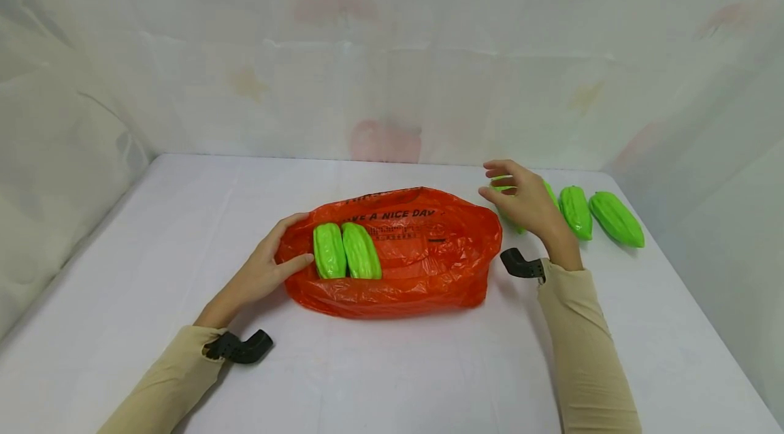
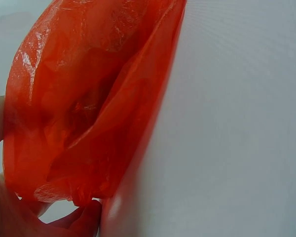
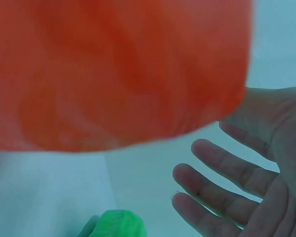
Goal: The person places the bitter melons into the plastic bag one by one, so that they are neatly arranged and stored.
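Note:
A red plastic bag lies with its mouth spread wide, and two ridged green fruits sit side by side in its left part. My left hand holds the left end of the bag, thumb and fingers around its edge; in the left wrist view the fingers touch the red plastic. My right hand is raised right of the bag, fingers spread and slightly bent, holding nothing. Partly behind it are more green fruits. The right wrist view shows the hand behind the bag's edge.
At the right back of the white table are several green fruits, including one upright and one slanted near the right edge. A patterned pale cloth stands behind the table and along both sides.

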Motion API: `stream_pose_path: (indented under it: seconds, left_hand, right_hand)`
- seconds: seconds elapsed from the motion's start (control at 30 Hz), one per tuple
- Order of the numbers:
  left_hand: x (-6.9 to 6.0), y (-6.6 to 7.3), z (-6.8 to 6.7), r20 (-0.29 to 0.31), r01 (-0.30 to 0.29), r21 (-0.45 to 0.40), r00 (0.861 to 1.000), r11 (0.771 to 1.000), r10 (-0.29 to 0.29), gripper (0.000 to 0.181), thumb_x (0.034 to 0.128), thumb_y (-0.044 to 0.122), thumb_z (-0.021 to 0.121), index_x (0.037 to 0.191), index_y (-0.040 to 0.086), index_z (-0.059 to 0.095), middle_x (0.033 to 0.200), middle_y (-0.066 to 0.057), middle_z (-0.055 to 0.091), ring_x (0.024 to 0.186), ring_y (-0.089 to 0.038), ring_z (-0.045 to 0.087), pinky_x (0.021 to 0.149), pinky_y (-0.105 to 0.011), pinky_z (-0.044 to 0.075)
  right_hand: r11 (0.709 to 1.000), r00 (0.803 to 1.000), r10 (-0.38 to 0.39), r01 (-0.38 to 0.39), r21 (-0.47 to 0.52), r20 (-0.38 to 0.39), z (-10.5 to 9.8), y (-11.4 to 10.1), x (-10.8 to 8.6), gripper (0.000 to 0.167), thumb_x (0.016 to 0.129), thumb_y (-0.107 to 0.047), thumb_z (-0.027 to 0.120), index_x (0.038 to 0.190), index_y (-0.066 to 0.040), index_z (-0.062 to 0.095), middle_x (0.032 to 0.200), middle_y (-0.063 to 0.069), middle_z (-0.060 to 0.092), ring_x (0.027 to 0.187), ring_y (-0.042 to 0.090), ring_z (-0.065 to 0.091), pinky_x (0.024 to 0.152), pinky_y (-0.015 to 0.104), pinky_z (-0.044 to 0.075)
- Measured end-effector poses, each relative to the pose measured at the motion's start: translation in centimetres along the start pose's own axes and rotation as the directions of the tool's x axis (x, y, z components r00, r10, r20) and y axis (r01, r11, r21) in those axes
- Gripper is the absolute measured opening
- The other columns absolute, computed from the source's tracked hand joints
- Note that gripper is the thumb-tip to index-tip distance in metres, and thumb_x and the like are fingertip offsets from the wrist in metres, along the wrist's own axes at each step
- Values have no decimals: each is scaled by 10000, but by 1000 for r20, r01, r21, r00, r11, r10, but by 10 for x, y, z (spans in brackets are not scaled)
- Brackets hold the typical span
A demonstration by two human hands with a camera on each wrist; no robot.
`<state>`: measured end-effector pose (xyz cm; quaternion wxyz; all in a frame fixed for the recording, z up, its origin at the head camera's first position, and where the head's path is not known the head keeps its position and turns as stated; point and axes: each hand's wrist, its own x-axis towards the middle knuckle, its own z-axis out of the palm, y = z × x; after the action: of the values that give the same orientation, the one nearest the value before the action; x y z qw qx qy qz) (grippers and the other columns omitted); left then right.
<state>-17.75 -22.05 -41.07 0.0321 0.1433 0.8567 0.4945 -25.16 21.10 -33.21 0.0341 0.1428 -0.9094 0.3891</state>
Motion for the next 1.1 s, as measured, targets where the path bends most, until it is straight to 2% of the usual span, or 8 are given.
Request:
stream_pose_path:
  seconds: [0.37, 0.6, 0.8, 1.1]
  left_hand:
    - [0, -1, 0, 2, -6, -4, 1000, 1000, 6, 668, 960, 178, 636, 1534, 178, 295, 1516, -139, 413, 1361, -334, 411, 1074, -598, 370]
    - [0, -2, 0, -1, -6, -3, 1000, 1000, 6, 667, 956, 177, 643, 1529, 180, 303, 1521, -136, 413, 1380, -333, 395, 1097, -598, 334]
    - [0, -2, 0, -2, -1, -3, 1000, 1000, 1, 667, 954, 181, 647, 1527, 183, 307, 1529, -131, 405, 1400, -333, 374, 1113, -601, 306]
    - [0, -1, 0, 1, 3, -10, 1000, 1000, -3, 667, 956, 177, 643, 1530, 187, 303, 1519, -135, 414, 1375, -334, 403, 1090, -594, 344]
  right_hand:
    - [997, 999, 24, -26, -73, -36, -2, 10, 0, 461, 946, -112, 652, 1369, 5, 510, 1341, 258, 574, 1234, 437, 551, 1031, 564, 456]
    - [995, 997, 59, -62, -80, -41, -1, 22, 0, 467, 951, -126, 649, 1373, 11, 505, 1368, 259, 551, 1271, 428, 516, 1065, 563, 426]
    - [992, 994, 58, -68, -105, -91, 2, 35, 1, 451, 946, -101, 647, 1359, 23, 517, 1354, 268, 559, 1274, 426, 506, 1077, 556, 411]
    - [989, 990, 64, -79, -127, -122, 4, 47, 1, 452, 942, -111, 648, 1359, 16, 529, 1386, 273, 528, 1299, 438, 474, 1092, 572, 384]
